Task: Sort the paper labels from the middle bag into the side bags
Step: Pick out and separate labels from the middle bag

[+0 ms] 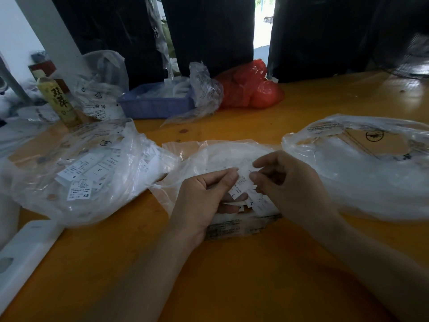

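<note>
Where hands meet, label (243, 176) pinched between both.

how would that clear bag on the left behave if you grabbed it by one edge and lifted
The left bag would probably sag and fold, since its thin film is already crumpled. The loose labels inside would likely slide toward the low end. It looks light, and the glossy plastic may slip in a loose grip.

Orange table (232, 275), dark curtains (209, 31), daylit gap (263, 22).

Head camera looks forward and down, close over a table (232, 275), edges seemingly blurred.
</note>
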